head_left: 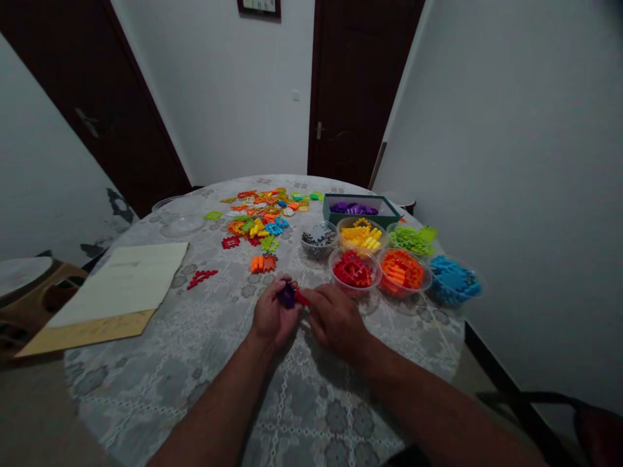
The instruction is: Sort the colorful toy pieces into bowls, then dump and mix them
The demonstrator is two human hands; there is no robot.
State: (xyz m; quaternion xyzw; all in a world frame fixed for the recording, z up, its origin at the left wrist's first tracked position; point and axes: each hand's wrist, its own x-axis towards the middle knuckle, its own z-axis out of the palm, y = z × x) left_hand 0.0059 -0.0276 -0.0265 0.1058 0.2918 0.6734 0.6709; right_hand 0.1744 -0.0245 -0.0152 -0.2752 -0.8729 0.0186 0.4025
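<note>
My left hand (272,316) is closed around a purple plastic piece (287,296) just above the round table (146,389). My right hand (335,320) pinches a red plastic piece (302,299) that touches the purple one. Both hands meet near the table's middle, just in front of a clear bowl of red pieces (354,269). A pile of loose coloured pieces (260,219) lies farther back on the table.
Clear bowls hold orange (403,270), blue (453,279), yellow (361,235), green (413,239) and grey pieces (318,239). A green box (359,207) holds purple pieces. Paper sheets (121,279) lie at left. Two dark doors stand behind.
</note>
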